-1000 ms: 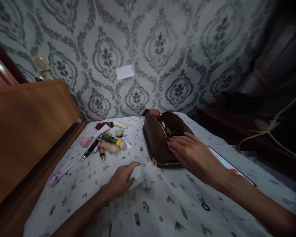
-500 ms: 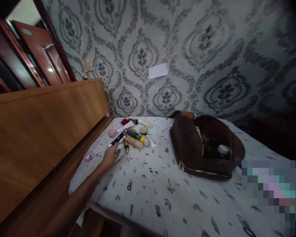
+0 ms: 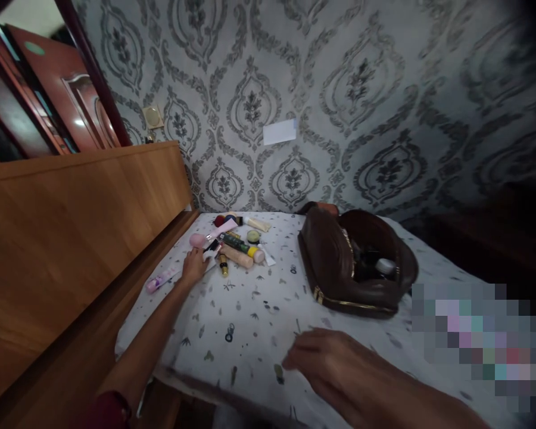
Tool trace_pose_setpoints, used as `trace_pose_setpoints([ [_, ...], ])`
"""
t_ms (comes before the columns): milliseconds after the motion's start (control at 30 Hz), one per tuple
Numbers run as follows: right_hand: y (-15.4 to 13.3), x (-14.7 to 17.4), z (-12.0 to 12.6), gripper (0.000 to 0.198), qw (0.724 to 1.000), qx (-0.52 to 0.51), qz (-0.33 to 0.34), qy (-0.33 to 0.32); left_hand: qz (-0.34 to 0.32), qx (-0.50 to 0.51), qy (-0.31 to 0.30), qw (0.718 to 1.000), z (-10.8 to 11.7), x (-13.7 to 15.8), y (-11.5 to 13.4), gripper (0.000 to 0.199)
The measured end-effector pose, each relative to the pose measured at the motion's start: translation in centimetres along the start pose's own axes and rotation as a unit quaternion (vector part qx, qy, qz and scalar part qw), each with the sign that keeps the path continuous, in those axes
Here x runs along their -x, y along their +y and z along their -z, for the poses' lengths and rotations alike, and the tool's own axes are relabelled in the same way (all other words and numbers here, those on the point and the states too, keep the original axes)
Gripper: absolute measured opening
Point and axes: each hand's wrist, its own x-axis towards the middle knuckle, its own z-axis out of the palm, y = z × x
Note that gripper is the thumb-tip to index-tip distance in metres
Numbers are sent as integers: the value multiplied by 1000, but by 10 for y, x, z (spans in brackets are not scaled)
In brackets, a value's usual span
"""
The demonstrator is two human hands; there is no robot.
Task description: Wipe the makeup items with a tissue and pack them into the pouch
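Note:
My left hand (image 3: pixel 193 266) is closed around the near end of a slim black tube (image 3: pixel 212 245), whose far end shows past the fingers. Close to that hand lie a pink and purple tube (image 3: pixel 159 279), a pink rounded item (image 3: pixel 197 240) and a small gold and black tube (image 3: pixel 224 266). My right hand (image 3: pixel 326 363) is over the near part of the bed, its fingers loosely bent and nothing visible in them. A brown leather bag (image 3: pixel 326 262) stands unzipped on the right, with a white-topped item (image 3: pixel 385 266) inside.
Several cosmetics, including a beige tube (image 3: pixel 237 257), a dark green tube (image 3: pixel 233 241) and a round green-lidded jar (image 3: pixel 253 236), lie on the patterned sheet (image 3: pixel 250 322). A wooden board (image 3: pixel 80 220) borders the left side. Behind is a papered wall (image 3: pixel 290 71).
My right hand has come into view from the lower right. The left hand has moved farther over the black tube and now covers more of it. The view has shifted slightly.

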Motion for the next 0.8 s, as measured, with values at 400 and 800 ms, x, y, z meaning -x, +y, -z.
trace_pose_setpoints([
  [400,34,-78,-97,28,922,-348,-169,2,-22,21,44,999,-11,19,-20,35],
  [800,55,-72,-126,33,814,-521,-223,126,-70,122,75,987,-11,49,-3,25],
])
